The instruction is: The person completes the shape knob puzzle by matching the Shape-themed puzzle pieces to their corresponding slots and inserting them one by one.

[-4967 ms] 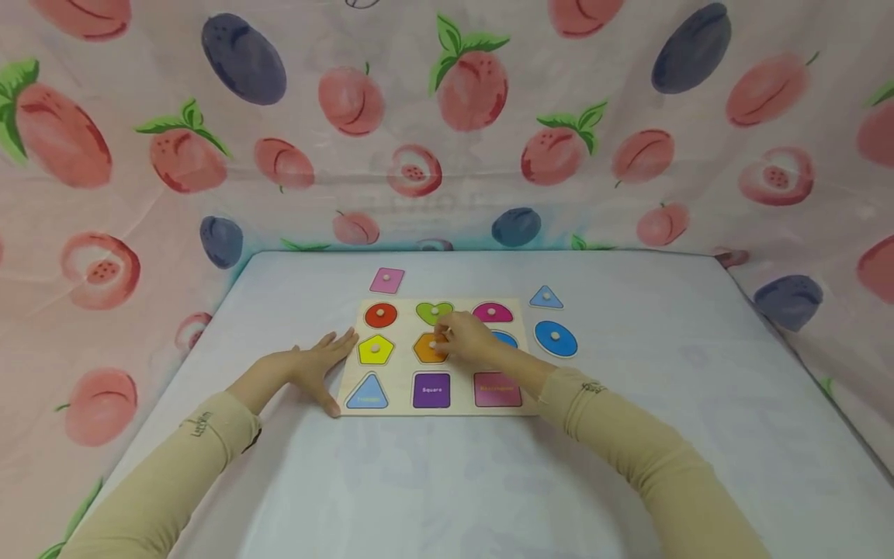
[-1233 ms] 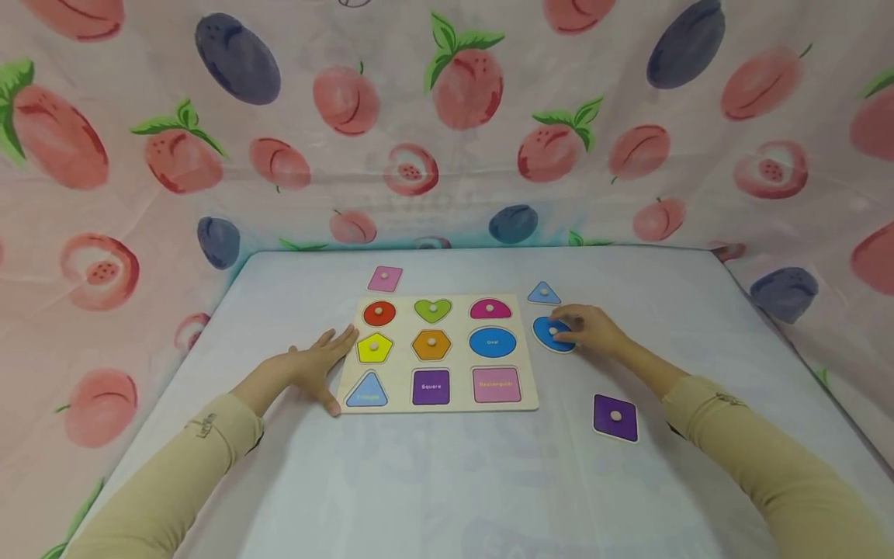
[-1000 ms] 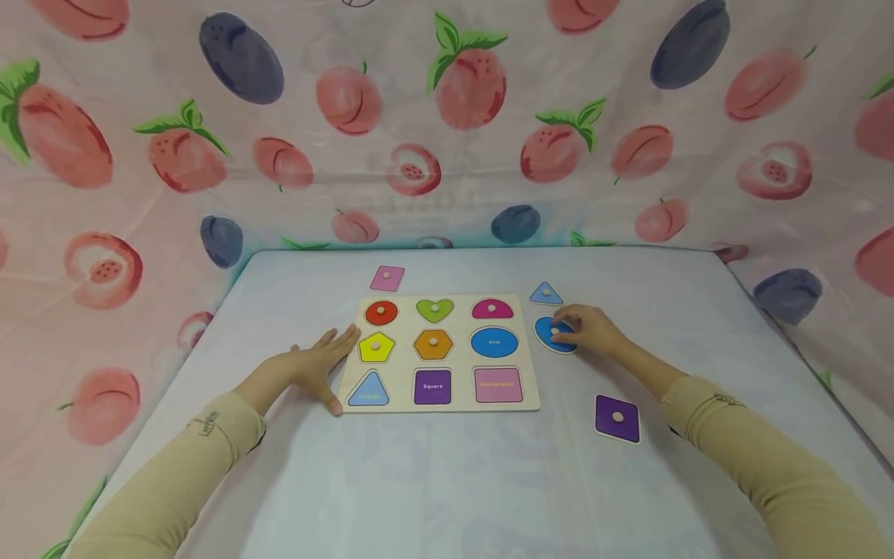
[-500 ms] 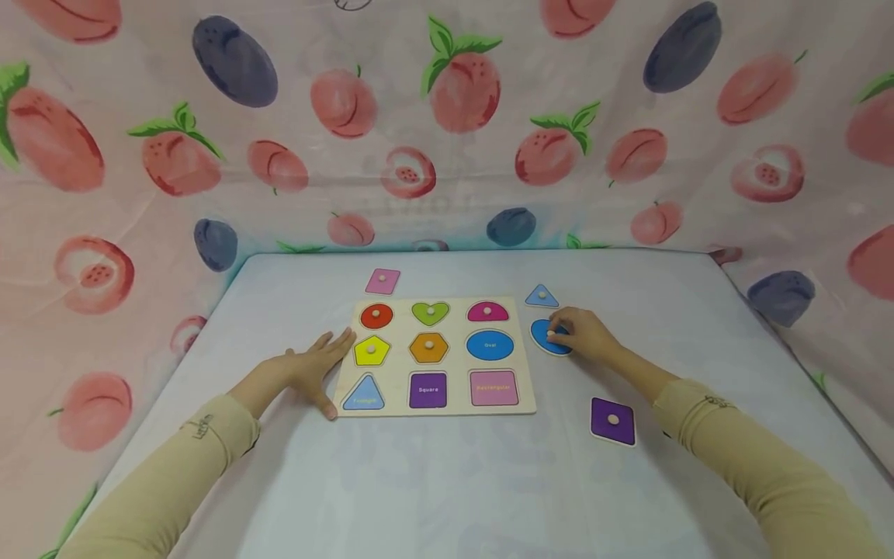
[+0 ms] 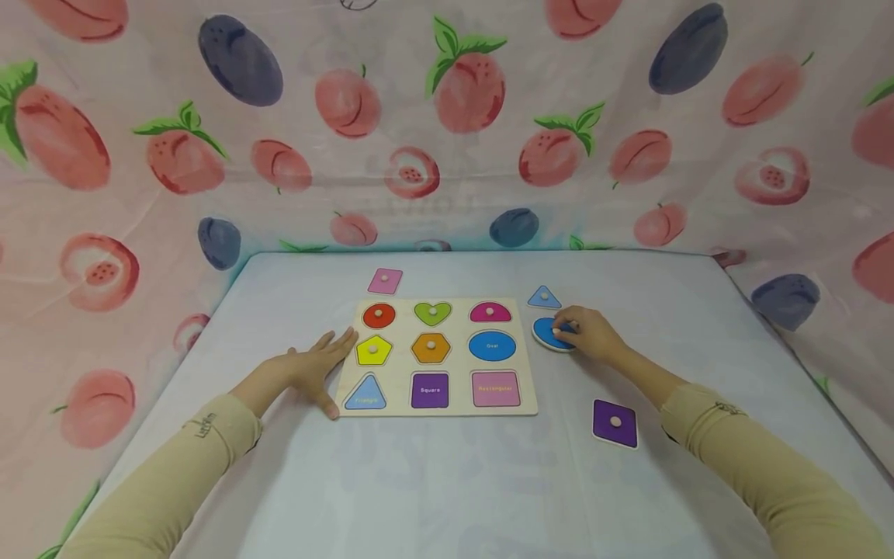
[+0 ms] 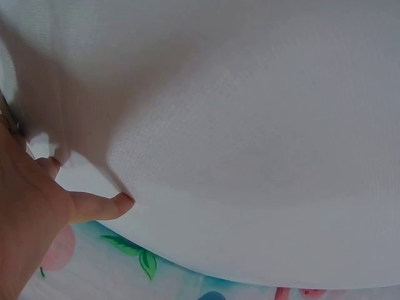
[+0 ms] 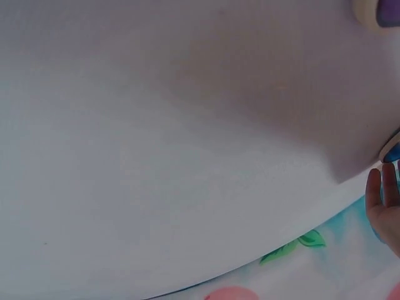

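The wooden shape puzzle board (image 5: 461, 404) lies flat, its slots in rows. Spread fingers of my left hand (image 5: 314, 369) rest along its left edge, with the thumb at the near left corner. To the right of the board, my right hand (image 5: 592, 334) pinches the knob of the blue oval piece (image 5: 547, 334), whose pale edge shows on the near side. In the right wrist view only part of the right hand (image 7: 386, 206) and oval (image 7: 392, 151) shows. The red circle, green heart, magenta half circle, yellow pentagon and orange hexagon (image 5: 430, 348) sit in their slots.
Loose on the table lie a light blue triangle piece (image 5: 544, 297) behind the oval, a purple square piece (image 5: 615, 423) at the near right, and a pink rectangle piece (image 5: 385, 280) behind the board. A fruit-printed cloth (image 5: 461, 186) hangs behind the table.
The right hand has moved from the orange hexagon to the oval, uncovering the purple square. Within the last second its fingers have closed on the oval's knob. The left hand has stayed.
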### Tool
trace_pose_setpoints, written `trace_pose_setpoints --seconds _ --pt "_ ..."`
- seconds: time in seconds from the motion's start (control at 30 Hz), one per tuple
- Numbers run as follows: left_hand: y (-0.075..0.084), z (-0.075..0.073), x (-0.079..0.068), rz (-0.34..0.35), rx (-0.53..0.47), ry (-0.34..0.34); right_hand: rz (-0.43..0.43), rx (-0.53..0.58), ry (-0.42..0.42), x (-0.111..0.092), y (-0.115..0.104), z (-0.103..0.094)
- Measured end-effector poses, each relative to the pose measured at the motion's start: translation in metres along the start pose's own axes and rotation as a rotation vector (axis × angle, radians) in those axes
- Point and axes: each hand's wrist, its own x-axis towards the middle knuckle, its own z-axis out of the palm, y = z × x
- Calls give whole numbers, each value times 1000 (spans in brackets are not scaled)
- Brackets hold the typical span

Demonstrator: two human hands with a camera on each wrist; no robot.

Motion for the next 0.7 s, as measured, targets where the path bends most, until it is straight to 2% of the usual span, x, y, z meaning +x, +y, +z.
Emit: trace_pose_setpoints --seconds 0.33,0.7 --pt "-3 4 2 -8 -7 4 -48 -26 4 0 -5 3" --pt "-4 3 2 -7 9 7 5 -32 -39 1 -5 9"
